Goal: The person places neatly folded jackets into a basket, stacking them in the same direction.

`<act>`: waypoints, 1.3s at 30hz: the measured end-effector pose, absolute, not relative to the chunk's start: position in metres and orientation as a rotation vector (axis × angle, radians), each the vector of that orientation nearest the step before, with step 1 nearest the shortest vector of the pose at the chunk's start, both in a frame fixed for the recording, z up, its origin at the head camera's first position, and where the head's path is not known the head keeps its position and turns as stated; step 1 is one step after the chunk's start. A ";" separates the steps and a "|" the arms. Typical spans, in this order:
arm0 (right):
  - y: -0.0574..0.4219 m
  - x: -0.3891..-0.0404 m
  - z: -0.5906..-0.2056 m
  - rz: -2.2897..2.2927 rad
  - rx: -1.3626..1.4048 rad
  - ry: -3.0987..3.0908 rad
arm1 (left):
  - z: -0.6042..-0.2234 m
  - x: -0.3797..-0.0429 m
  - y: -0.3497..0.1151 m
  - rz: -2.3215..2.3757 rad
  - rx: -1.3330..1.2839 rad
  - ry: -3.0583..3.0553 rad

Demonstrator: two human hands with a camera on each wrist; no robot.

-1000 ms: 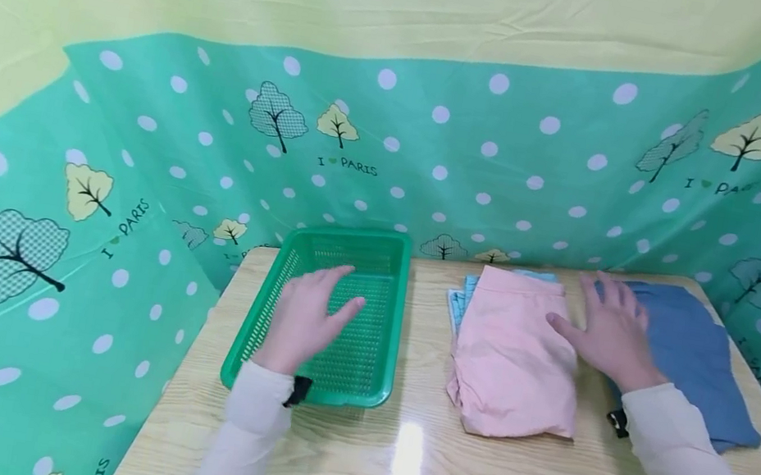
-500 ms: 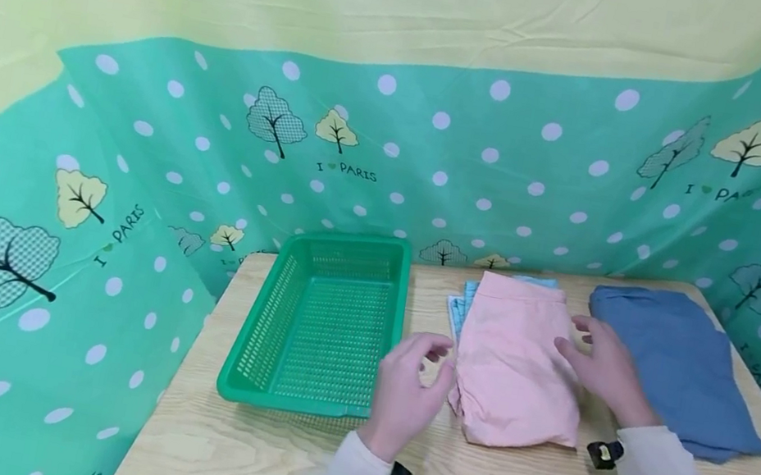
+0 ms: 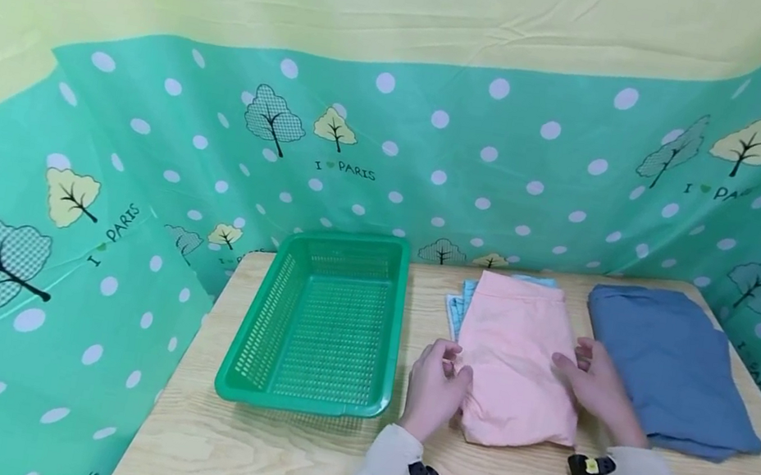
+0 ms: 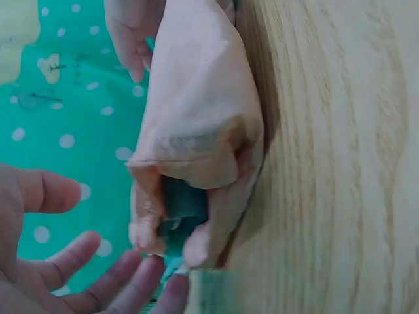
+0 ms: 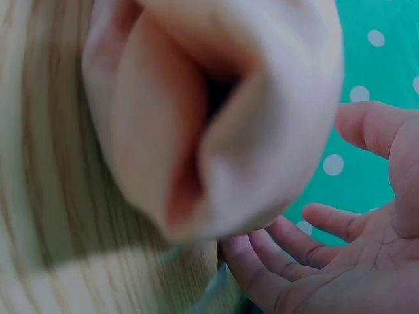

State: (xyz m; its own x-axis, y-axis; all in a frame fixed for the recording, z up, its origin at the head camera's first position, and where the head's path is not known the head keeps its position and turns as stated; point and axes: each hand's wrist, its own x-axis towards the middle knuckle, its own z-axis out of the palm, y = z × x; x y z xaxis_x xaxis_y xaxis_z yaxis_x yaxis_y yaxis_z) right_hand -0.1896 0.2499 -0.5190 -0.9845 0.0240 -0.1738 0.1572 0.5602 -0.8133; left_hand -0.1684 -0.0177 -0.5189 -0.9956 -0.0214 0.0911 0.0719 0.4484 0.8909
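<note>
Folded pink pants lie on a light blue garment that peeks out at the far left. My left hand is at their left edge, thumb over the cloth; in the left wrist view its outstretched fingertips reach the edge of the pink pants. On the opposite side, my right hand has its thumb over the right edge. The right wrist view has the fingers spread and extended just under the rounded pink fold. Neither hand grips the cloth.
Left of the pants stands a green plastic basket with nothing in it. A folded blue garment lies to the right, close beside my right hand. Behind the wooden table hangs a green and yellow printed curtain.
My left hand has moved right from over the basket to the left edge of the pink pants. My right hand has come down from their upper right to the middle of the right edge.
</note>
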 end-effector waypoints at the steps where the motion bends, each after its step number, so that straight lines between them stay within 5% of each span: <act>1: 0.249 -0.189 -0.520 -1.411 0.166 2.636 | -0.522 -0.171 -0.017 -1.607 -0.020 -2.616; 39: 0.232 -0.189 -0.547 -1.683 0.326 2.295 | -0.534 -0.193 0.003 -1.840 0.287 -2.647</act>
State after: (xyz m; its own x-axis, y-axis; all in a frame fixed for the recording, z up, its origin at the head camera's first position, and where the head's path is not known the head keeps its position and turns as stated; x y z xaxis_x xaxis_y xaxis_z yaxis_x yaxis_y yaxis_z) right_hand -0.1886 0.2315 -0.5470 -0.9366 0.0183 -0.3499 0.3393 0.2974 -0.8924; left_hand -0.1925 0.0030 -0.5339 -0.9798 -0.0908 -0.1783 -0.1988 0.3391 0.9195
